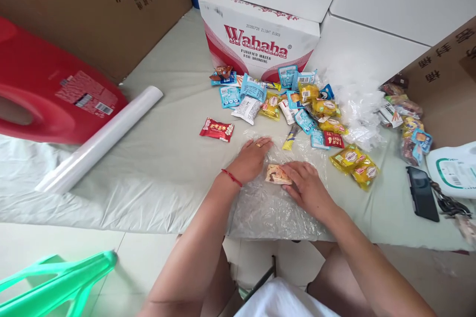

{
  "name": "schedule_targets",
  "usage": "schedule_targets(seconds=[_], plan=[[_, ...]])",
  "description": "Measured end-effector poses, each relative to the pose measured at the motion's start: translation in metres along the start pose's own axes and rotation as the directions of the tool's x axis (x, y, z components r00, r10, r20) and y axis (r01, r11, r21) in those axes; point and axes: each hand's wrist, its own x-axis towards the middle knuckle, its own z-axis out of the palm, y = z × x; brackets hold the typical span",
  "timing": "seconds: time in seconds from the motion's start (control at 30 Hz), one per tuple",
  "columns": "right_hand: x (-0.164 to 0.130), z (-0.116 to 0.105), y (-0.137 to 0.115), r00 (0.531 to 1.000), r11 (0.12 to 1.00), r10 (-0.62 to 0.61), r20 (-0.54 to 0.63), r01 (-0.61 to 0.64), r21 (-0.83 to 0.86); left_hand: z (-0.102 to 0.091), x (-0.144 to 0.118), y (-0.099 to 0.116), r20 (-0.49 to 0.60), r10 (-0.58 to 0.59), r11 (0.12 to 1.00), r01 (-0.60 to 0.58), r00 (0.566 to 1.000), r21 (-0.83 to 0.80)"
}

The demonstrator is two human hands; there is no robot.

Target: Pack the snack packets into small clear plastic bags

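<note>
A sheet of clear plastic film (260, 210) lies wrinkled over the front of the cloth-covered table. My left hand (253, 157) rests on the film with its fingers stretched out and holds nothing. On the film sits a small cream-and-brown wrapped snack (277, 174), gripped at its right side by the thumb and fingers of my right hand (308, 185). Just beyond my hands lie a red snack packet (217, 130) on the left and a small yellow-and-grey packet (290, 137) at the film's far edge.
Several snack packets (254, 88) are heaped before a Wahaha carton (260, 34). Crumpled clear bags (359, 104) and filled snack bags (411, 119) lie right, near a phone (423, 193) and white jug (455, 171). A film roll (104, 136) leans by a red jug (55, 84).
</note>
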Motion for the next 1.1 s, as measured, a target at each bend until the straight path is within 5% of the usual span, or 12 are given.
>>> schedule_targets(seconds=[0.1, 0.2, 0.3, 0.4, 0.57, 0.67, 0.77, 0.9, 1.1], plan=[[0.009, -0.017, 0.002, 0.998, 0.994, -0.012, 0.059, 0.006, 0.106, -0.002, 0.002, -0.001, -0.058, -0.006, 0.999, 0.004, 0.998, -0.034], [0.032, -0.043, 0.023, 0.993, 0.991, 0.075, -0.089, -0.064, 0.121, -0.004, 0.003, 0.001, -0.077, -0.008, 1.0, 0.006, 0.997, -0.027], [0.072, -0.057, 0.059, 0.946, 0.964, 0.242, -0.217, -0.26, -0.056, -0.004, 0.003, 0.005, -0.054, -0.016, 1.0, 0.016, 0.998, -0.005], [0.112, -0.051, 0.087, 0.917, 0.874, 0.384, -0.109, -0.399, -0.279, -0.005, 0.002, 0.007, -0.033, -0.031, 0.999, 0.032, 0.999, 0.016], [0.138, -0.031, 0.094, 0.892, 0.759, 0.45, -0.049, -0.411, -0.505, -0.007, 0.001, 0.008, -0.021, -0.024, 0.999, 0.025, 0.999, 0.028], [0.13, -0.034, 0.095, 0.894, 0.755, 0.428, -0.129, -0.433, -0.493, -0.006, 0.001, 0.007, -0.041, -0.021, 0.999, 0.022, 0.999, 0.024], [0.111, -0.05, 0.092, 0.882, 0.8, 0.329, -0.337, -0.45, -0.398, -0.005, 0.002, 0.005, -0.098, 0.0, 1.0, 0.001, 0.995, 0.01], [0.069, -0.066, 0.052, 0.805, 0.928, 0.079, -0.587, -0.274, -0.251, -0.005, 0.004, 0.003, -0.18, 0.033, 0.999, -0.036, 0.983, -0.013], [0.007, -0.022, -0.016, 0.936, 0.966, -0.101, -0.336, 0.01, -0.26, -0.013, 0.003, 0.003, -0.336, -0.067, 0.997, 0.048, 0.94, -0.063]])
